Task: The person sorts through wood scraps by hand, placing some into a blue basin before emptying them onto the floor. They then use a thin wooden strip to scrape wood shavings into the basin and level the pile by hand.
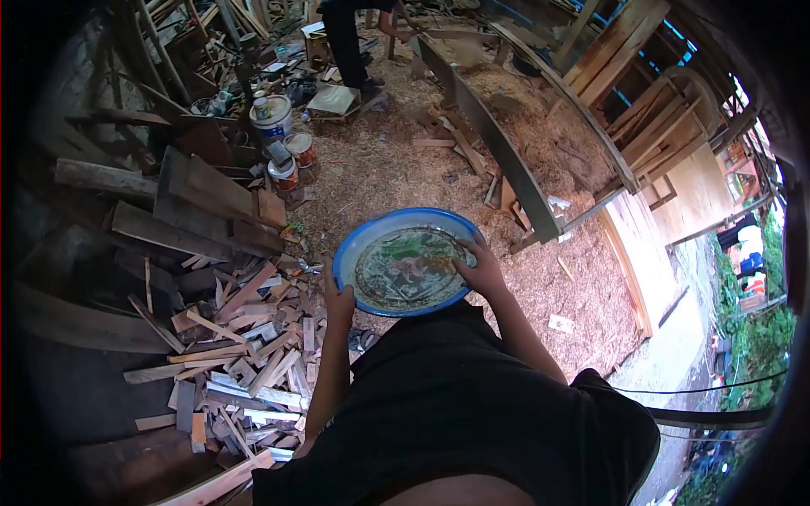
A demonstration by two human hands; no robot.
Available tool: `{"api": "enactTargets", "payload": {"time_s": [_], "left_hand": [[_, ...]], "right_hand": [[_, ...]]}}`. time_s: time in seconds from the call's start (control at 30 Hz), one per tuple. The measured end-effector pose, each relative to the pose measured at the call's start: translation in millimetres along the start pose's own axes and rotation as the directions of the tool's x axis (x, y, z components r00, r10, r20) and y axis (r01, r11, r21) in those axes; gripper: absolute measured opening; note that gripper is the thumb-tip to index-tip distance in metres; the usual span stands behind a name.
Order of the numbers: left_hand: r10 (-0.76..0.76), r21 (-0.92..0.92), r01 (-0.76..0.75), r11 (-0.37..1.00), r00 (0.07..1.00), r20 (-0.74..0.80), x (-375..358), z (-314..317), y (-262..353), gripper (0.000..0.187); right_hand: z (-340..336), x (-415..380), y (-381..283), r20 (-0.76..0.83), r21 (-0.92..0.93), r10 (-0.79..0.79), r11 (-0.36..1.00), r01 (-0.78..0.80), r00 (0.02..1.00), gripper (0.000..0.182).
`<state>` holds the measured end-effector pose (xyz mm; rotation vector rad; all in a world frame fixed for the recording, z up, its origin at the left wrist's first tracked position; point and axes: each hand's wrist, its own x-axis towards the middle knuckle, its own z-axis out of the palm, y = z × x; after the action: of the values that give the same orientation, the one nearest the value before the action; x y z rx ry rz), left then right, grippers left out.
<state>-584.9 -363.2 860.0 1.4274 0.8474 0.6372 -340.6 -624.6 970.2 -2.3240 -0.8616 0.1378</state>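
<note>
A round tray (413,310) with a blue rim and a worn, patterned middle is held in front of my body, above the floor. My left hand (337,293) grips its left edge, thumb over the rim. On the right edge, my right hand (481,268) is closed around the rim, with the thumb on the inner side. Nothing clearly lies on the tray; its face shows faded green and pinkish patches. The fingers beneath the rim are hidden.
Wood offcuts (245,354) pile up at left. Paint buckets (272,118) stand beyond them. A long board (489,135) stands on edge at right. Sawdust (363,169) covers the floor. Another person (344,42) works at the back. A cable (700,390) crosses at lower right.
</note>
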Motion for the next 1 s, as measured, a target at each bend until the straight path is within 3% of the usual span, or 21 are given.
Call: {"api": "enactTargets", "payload": {"time_s": [0.13, 0.33, 0.5, 0.6, 0.63, 0.77, 0.87, 1.0], "left_hand": [[-0.035, -0.055, 0.040, 0.998, 0.995, 0.089, 25.7, 40.0, 8.8, 0.088], [-0.046, 0.111, 0.027, 0.993, 0.983, 0.176, 91.1, 115.3, 29.0, 0.085], [0.019, 0.255, -0.053, 0.966, 0.991, 0.134, 138.3, 188.1, 56.0, 0.079], [0.063, 0.196, -0.102, 0.975, 0.979, 0.195, 172.6, 213.6, 42.4, 0.077], [0.072, 0.192, -0.113, 0.975, 0.976, 0.207, 184.0, 223.5, 40.2, 0.074], [0.038, 0.332, -0.100, 0.938, 0.981, 0.188, 222.4, 254.0, 39.1, 0.069], [0.060, 0.335, -0.138, 0.932, 0.971, 0.231, 261.8, 266.7, 36.7, 0.068], [-0.016, 0.376, -0.061, 0.925, 0.980, 0.197, 336.7, 285.1, 5.6, 0.066]], "right_hand": [[-10.9, 17.8, 32.3, 0.071, 0.047, 0.129, 0.990, -0.133, 0.989, 0.052], [-13.4, 79.3, 112.1, 0.084, 0.224, 0.231, 0.944, -0.244, 0.969, 0.051], [-21.0, 145.3, 175.4, 0.108, 0.161, 0.216, 0.959, -0.232, 0.970, 0.054], [-33.1, 192.6, 192.7, 0.210, 0.146, 0.275, 0.940, -0.308, 0.938, 0.051], [-34.7, 206.8, 203.9, 0.195, 0.115, 0.230, 0.960, -0.255, 0.954, 0.055], [-30.4, 265.8, 230.6, 0.266, 0.069, 0.180, 0.976, -0.205, 0.947, 0.058], [-21.3, 315.7, 239.1, 0.340, 0.043, 0.190, 0.975, -0.217, 0.921, 0.061], [12.1, 393.7, 261.3, 0.455, 0.053, 0.228, 0.958, -0.281, 0.861, 0.065]]}}
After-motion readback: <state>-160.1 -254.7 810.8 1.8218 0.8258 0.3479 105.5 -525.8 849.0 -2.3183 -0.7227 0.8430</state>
